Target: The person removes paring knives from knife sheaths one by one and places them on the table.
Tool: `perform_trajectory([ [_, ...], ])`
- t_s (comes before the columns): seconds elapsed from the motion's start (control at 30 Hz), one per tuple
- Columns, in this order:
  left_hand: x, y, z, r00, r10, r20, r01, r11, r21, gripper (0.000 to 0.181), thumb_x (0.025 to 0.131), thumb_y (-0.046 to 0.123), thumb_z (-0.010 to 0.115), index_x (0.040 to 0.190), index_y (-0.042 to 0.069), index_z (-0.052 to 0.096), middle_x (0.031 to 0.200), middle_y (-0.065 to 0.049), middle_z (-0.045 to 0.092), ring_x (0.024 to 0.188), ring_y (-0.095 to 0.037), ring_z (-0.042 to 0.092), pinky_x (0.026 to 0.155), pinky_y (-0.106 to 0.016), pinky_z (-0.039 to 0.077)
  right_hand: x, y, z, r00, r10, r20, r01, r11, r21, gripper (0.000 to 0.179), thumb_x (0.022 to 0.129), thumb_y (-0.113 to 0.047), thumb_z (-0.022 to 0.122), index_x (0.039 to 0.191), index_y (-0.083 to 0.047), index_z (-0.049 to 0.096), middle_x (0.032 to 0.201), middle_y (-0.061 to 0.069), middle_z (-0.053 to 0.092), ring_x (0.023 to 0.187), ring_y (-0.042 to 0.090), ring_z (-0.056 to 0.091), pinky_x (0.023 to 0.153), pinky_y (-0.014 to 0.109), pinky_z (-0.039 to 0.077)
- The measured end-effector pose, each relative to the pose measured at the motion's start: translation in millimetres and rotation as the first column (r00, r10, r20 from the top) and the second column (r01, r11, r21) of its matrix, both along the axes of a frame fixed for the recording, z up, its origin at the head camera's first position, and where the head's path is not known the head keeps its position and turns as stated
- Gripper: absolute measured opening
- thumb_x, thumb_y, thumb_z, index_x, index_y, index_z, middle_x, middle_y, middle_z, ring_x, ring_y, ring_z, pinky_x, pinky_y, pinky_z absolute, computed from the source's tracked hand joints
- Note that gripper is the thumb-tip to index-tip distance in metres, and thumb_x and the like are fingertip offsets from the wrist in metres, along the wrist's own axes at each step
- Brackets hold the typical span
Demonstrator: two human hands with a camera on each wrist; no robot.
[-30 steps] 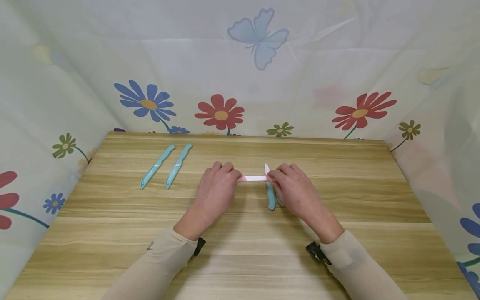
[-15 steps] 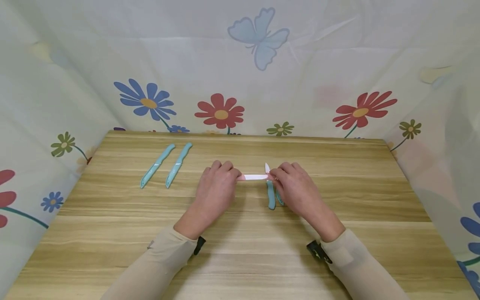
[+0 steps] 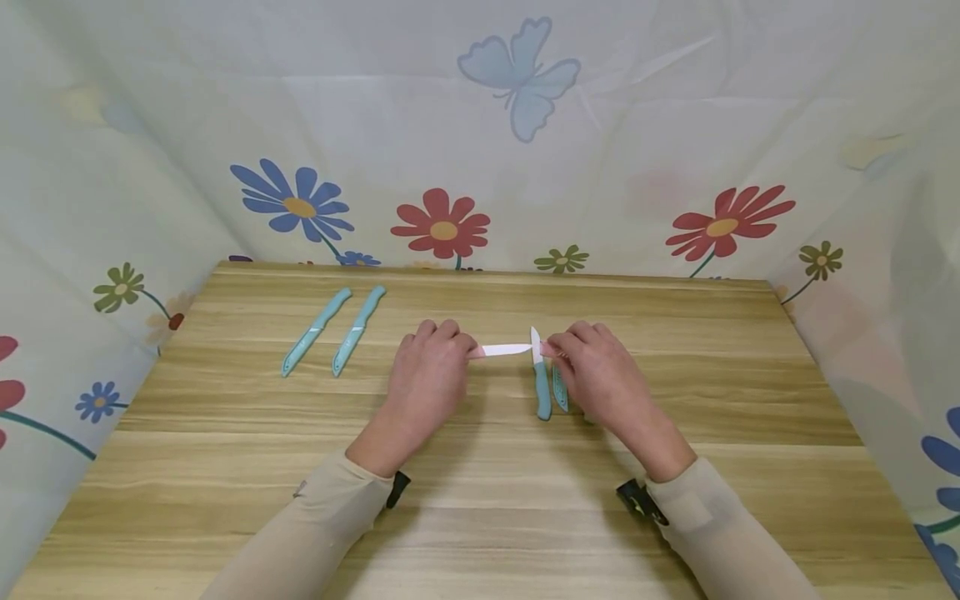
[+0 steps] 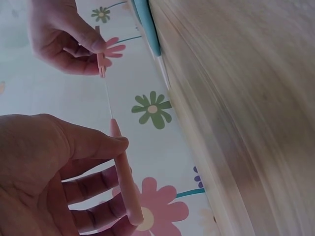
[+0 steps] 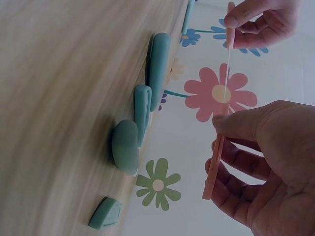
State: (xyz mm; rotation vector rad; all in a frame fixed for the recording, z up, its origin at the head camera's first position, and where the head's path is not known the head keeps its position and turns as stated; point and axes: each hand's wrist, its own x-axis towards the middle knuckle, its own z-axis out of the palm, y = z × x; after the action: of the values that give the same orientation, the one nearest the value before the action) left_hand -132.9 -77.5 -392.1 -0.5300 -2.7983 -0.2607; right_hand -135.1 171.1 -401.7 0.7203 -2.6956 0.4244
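Note:
My left hand (image 3: 429, 379) pinches the pink handle (image 4: 125, 182) of a small knife with a white blade (image 3: 506, 350). That blade points right, above the table. My right hand (image 3: 606, 377) pinches a pink knife sheath (image 5: 214, 162), and the blade tip is at or just outside its mouth; I cannot tell which. Below lies a bare knife with a teal handle (image 3: 542, 392) and white blade, tip toward the back. Beside it a teal sheath (image 3: 560, 388) is partly covered by my right hand in the head view.
Two teal knives in their sheaths, one (image 3: 316, 332) left of the other (image 3: 358, 331), lie slanted and apart at the back left of the wooden table (image 3: 480, 533). A flower-printed cloth (image 3: 600, 200) rises behind and at both sides.
My hands have drawn slightly apart, the left leftward with the knife, the right rightward with the pink sheath. More of the white blade shows, and the teal knife's blade is uncovered.

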Motion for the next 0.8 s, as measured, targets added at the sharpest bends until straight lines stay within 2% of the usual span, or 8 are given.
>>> perform_trajectory([
  [0.3, -0.9, 0.3, 2.0, 0.999, 0.038, 0.035, -0.040, 0.998, 0.042, 0.014, 0.102, 0.022, 0.073, 0.107, 0.014, 0.083, 0.097, -0.005, 0.068, 0.087, -0.027, 0.059, 0.075, -0.045, 0.057, 1.0, 0.1, 3.8, 0.999, -0.015, 0.038, 0.016, 0.999, -0.033, 0.019, 0.103, -0.018, 0.073, 0.113, -0.002, 0.077, 0.102, 0.010, 0.070, 0.093, 0.032, 0.063, 0.082, 0.043, 0.056],
  [0.57, -2.1, -0.3, 2.3, 0.996, 0.065, 0.054, -0.068, 0.996, 0.053, 0.010, 0.101, 0.017, 0.074, 0.105, 0.015, 0.083, 0.097, -0.004, 0.069, 0.087, -0.027, 0.061, 0.072, -0.046, 0.057, -0.4, -3.4, 5.2, 0.999, -0.011, 0.048, 0.014, 0.998, -0.064, 0.019, 0.101, -0.016, 0.076, 0.112, 0.000, 0.076, 0.098, 0.009, 0.069, 0.088, 0.028, 0.062, 0.073, 0.037, 0.056],
  [0.8, -2.2, 1.8, 2.0, 0.995, 0.071, 0.076, -0.076, 0.995, 0.058, 0.012, 0.102, 0.017, 0.073, 0.108, 0.012, 0.082, 0.098, -0.005, 0.069, 0.084, -0.026, 0.060, 0.069, -0.045, 0.056, -2.2, -8.1, 9.0, 0.993, -0.030, 0.113, 0.039, 0.996, -0.076, 0.019, 0.100, -0.017, 0.076, 0.110, -0.001, 0.076, 0.089, 0.005, 0.064, 0.081, 0.024, 0.059, 0.069, 0.035, 0.053],
])
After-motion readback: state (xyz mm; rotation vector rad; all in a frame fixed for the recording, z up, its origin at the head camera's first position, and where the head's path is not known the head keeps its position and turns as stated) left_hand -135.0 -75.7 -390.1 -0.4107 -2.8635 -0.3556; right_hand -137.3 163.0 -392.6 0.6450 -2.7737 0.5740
